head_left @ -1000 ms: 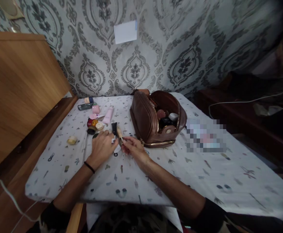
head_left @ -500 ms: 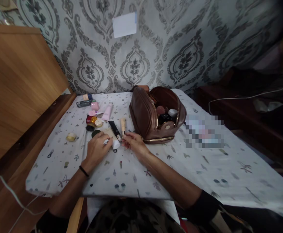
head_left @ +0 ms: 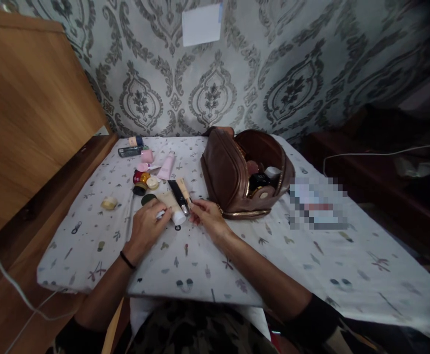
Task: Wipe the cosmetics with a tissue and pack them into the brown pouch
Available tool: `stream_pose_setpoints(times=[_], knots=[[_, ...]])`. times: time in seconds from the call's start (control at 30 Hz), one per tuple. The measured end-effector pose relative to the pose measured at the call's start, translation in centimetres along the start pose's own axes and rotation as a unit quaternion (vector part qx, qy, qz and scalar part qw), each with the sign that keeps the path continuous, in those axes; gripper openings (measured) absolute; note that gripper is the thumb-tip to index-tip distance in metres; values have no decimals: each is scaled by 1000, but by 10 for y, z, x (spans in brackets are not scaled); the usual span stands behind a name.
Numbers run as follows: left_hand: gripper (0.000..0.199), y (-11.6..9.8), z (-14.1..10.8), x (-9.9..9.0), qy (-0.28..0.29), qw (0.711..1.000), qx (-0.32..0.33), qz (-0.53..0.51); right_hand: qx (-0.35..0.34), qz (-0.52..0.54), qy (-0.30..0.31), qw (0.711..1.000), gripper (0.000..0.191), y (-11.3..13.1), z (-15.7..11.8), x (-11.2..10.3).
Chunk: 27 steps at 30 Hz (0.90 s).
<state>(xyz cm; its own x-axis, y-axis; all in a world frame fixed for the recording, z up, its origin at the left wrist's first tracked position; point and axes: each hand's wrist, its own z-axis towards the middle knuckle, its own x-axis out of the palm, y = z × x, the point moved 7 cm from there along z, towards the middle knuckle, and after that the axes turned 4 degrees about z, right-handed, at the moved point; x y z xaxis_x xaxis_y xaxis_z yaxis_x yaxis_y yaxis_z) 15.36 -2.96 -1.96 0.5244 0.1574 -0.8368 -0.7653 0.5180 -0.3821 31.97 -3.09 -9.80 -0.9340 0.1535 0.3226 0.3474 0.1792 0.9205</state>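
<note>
My left hand (head_left: 149,221) is closed on a small whitish item, mostly hidden by the fingers. It rests by a cream tube with a white cap (head_left: 177,216) and a dark round lid (head_left: 148,198). My right hand (head_left: 207,216) pinches the lower end of a slim beige tube (head_left: 184,189). That tube lies beside a black tube (head_left: 178,195), nearly parallel to it. Right of them stands a brown bag (head_left: 224,172), unzipped, with a black box and jars inside.
Pink tube (head_left: 167,166), pink jar (head_left: 147,156), dark bottle (head_left: 129,152) and several small jars lie at the back left. A yellowish jar (head_left: 109,203) sits farther left. A blurred packet (head_left: 316,204) lies right of the bag.
The slim beige tube has shifted left against the black tube, its top tilting left, with my right hand at its end. The whole view has shifted slightly.
</note>
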Motion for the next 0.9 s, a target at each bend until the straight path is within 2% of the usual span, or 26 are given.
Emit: stream_pose_setpoints(times=[0.17,0.27,0.4,0.5,0.6,0.73,0.83,0.9], knots=[[20,-6,-3,-10,-56,998,16,-39,-30,23,-22,999,33,2,-8,-2],[28,-27,-6,-14,-102,990,94,-34,-49,18,-29,998,39,9,-19,2],[39,-64,-11,-5,-109,962,249,39,-38,46,46,997,29,18,-34,19],[37,-67,-10,-2,-124,950,275,75,-4,75,94,993,30,19,-41,28],[31,-49,-6,-8,-146,957,229,103,5,65,123,990,33,19,-43,32],[31,-12,-2,-23,-158,976,110,98,0,17,181,983,40,18,-47,38],[34,14,0,-35,-182,983,2,1,-3,-7,210,978,45,17,-50,41],[35,28,0,-38,-194,974,-75,-92,-12,-18,227,974,49,17,-53,43]])
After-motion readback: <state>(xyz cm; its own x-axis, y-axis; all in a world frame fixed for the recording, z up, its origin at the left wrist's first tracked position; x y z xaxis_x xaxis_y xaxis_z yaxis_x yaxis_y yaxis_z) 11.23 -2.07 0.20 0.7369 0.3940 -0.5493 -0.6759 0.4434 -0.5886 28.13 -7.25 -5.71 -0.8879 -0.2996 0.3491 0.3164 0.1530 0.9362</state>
